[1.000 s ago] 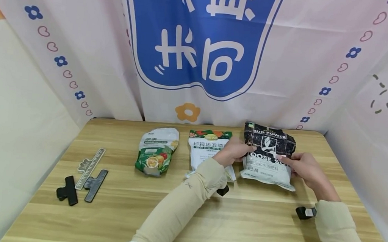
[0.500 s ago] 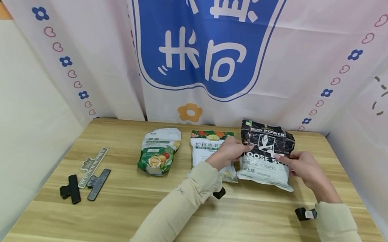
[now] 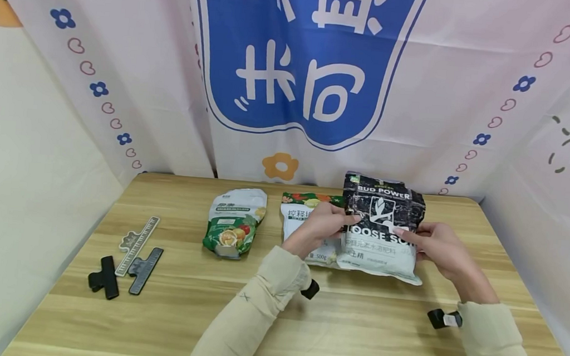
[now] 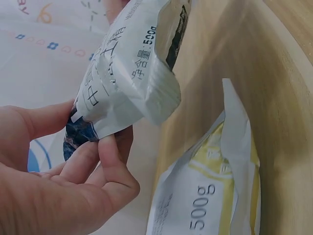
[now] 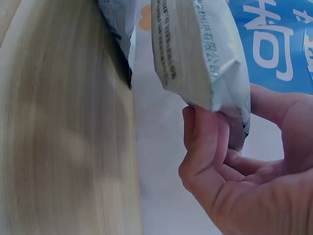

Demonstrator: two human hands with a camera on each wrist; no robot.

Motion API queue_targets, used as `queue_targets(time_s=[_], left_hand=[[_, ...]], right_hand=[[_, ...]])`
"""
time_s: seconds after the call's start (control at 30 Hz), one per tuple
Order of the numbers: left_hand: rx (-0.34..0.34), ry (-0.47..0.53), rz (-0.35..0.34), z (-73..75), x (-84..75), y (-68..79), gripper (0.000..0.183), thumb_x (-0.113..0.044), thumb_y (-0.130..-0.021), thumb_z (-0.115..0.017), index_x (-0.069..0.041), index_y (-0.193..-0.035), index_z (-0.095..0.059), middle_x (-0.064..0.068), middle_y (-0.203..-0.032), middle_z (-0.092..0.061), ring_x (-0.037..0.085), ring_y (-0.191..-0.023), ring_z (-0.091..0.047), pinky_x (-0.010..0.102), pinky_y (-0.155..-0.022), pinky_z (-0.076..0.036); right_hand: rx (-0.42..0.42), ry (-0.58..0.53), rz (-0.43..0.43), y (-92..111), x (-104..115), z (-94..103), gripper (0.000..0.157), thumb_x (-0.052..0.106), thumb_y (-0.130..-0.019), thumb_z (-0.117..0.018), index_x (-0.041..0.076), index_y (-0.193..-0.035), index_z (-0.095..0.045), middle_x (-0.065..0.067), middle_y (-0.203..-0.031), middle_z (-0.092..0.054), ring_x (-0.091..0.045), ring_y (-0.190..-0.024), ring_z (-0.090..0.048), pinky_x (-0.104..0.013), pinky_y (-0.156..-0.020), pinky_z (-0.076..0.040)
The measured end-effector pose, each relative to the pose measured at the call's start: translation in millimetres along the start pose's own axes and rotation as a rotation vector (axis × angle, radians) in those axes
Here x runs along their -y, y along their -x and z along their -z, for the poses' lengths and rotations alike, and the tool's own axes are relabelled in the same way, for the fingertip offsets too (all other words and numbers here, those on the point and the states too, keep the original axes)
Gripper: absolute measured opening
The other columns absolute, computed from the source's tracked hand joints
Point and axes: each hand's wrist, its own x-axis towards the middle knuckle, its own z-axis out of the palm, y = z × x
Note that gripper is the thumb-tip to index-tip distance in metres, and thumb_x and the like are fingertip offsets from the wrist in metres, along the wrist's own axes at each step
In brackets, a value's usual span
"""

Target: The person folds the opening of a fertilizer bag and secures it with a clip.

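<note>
Between both hands is a black and white fertilizer bag (image 3: 382,225) with "BUD POWER" printed on it. My left hand (image 3: 322,225) pinches its left edge, thumb in front and fingers behind. On the opposite edge my right hand (image 3: 442,249) grips it the same way. In the left wrist view the bag (image 4: 127,73) hangs over the table with its bottom edge raised. A white fertilizer bag with a green top (image 3: 293,229) lies just behind and left, partly covered by the held bag and my left hand. The left wrist view shows its lower end (image 4: 200,196), marked 500g.
A green and white pouch with fruit pictures (image 3: 233,224) lies farther left on the wooden table (image 3: 162,336). Near the left edge are a black clip (image 3: 104,278), a clear ruler clip (image 3: 136,247) and a grey ruler clip (image 3: 145,270). A printed curtain (image 3: 431,111) hangs behind.
Both hands have carried the black and white bag a little to the left, so it now overlaps the white bag with the green top. The other pouch and the clips stay put.
</note>
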Motion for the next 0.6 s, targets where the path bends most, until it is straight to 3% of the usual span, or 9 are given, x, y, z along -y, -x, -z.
queue_targets(time_s=[0.1, 0.2, 0.33, 0.37, 0.43, 0.5, 0.53, 0.57, 0.6], left_hand=[[0.002, 0.003, -0.008, 5.8, 0.5, 5.6, 0.059, -0.03, -0.096, -0.078, -0.021, -0.065, -0.029, -0.008, -0.081, -0.038, 0.012, -0.055, -0.026, 0.032, -0.069, -0.044], [0.004, 0.009, -0.031, 10.0, 3.4, 10.9, 0.062, -0.028, -0.097, -0.077, -0.02, -0.065, -0.025, -0.006, -0.068, -0.017, 0.013, -0.054, -0.022, 0.032, -0.066, -0.039], [-0.014, 0.028, -0.067, 12.7, 7.4, 19.4, 0.064, -0.025, -0.097, -0.077, -0.02, -0.065, -0.023, -0.007, -0.065, -0.013, 0.014, -0.053, -0.021, 0.03, -0.063, -0.036], [-0.025, 0.028, -0.075, 13.2, 8.6, 21.7, 0.06, -0.025, -0.097, -0.078, -0.021, -0.065, -0.027, -0.008, -0.067, -0.021, 0.013, -0.052, -0.024, 0.029, -0.064, -0.038], [-0.024, 0.021, -0.076, 15.2, 10.1, 26.1, 0.059, -0.025, -0.097, -0.078, -0.019, -0.068, -0.027, -0.005, -0.072, -0.022, 0.013, -0.052, -0.026, 0.03, -0.067, -0.038], [-0.04, 0.008, -0.063, 17.4, 11.9, 31.3, 0.038, -0.027, -0.095, -0.08, -0.012, -0.073, -0.052, -0.004, -0.082, -0.05, 0.011, -0.053, -0.035, 0.031, -0.077, -0.048], [-0.045, -0.004, -0.057, 18.6, 12.6, 33.7, 0.028, -0.029, -0.095, -0.08, -0.006, -0.087, -0.064, 0.0, -0.097, -0.063, 0.011, -0.054, -0.039, 0.033, -0.086, -0.052], [-0.047, -0.015, -0.048, 19.9, 13.2, 36.1, 0.032, -0.03, -0.095, -0.08, -0.002, -0.107, -0.07, 0.005, -0.118, -0.068, 0.011, -0.056, -0.044, 0.037, -0.095, -0.054], [-0.044, -0.019, -0.036, 21.5, 13.7, 38.6, 0.044, -0.032, -0.095, -0.08, 0.002, -0.121, -0.069, 0.01, -0.125, -0.07, 0.012, -0.058, -0.046, 0.04, -0.103, -0.054]], right_hand=[[0.015, -0.029, 0.018, 2, 2, -4.2, 0.037, 0.032, -0.102, -0.07, -0.003, -0.107, -0.058, 0.003, -0.087, -0.065, -0.009, -0.073, -0.065, -0.031, -0.07, -0.063], [0.021, -0.036, 0.03, 4, 3, -8.7, 0.037, 0.032, -0.102, -0.071, -0.003, -0.107, -0.059, 0.002, -0.088, -0.066, -0.01, -0.072, -0.066, -0.031, -0.069, -0.063], [0.014, -0.026, 0.042, 9, 5, -13.9, 0.036, 0.031, -0.101, -0.073, -0.003, -0.104, -0.06, 0.002, -0.086, -0.065, -0.01, -0.071, -0.063, -0.031, -0.067, -0.061], [0.014, -0.027, 0.046, 10, 6, -15.1, 0.036, 0.031, -0.1, -0.073, -0.002, -0.103, -0.06, 0.002, -0.086, -0.064, -0.01, -0.071, -0.063, -0.031, -0.067, -0.061], [0.019, -0.031, 0.049, 12, 7, -17.4, 0.034, 0.03, -0.1, -0.074, -0.001, -0.1, -0.06, 0.001, -0.086, -0.062, -0.01, -0.07, -0.062, -0.031, -0.067, -0.061], [0.021, -0.035, 0.051, 14, 7, -20.3, 0.032, 0.028, -0.099, -0.076, 0.0, -0.097, -0.059, 0.001, -0.084, -0.06, -0.01, -0.068, -0.06, -0.031, -0.066, -0.061], [0.024, -0.04, 0.051, 15, 7, -21.8, 0.031, 0.027, -0.098, -0.076, 0.0, -0.096, -0.059, 0.002, -0.084, -0.059, -0.01, -0.068, -0.06, -0.031, -0.066, -0.06], [0.026, -0.042, 0.05, 16, 8, -23.5, 0.031, 0.027, -0.098, -0.076, 0.0, -0.097, -0.06, 0.002, -0.084, -0.06, -0.011, -0.067, -0.06, -0.031, -0.065, -0.06], [0.026, -0.043, 0.049, 17, 8, -25.2, 0.031, 0.026, -0.097, -0.077, 0.0, -0.097, -0.06, 0.002, -0.084, -0.06, -0.011, -0.067, -0.06, -0.031, -0.065, -0.06]])
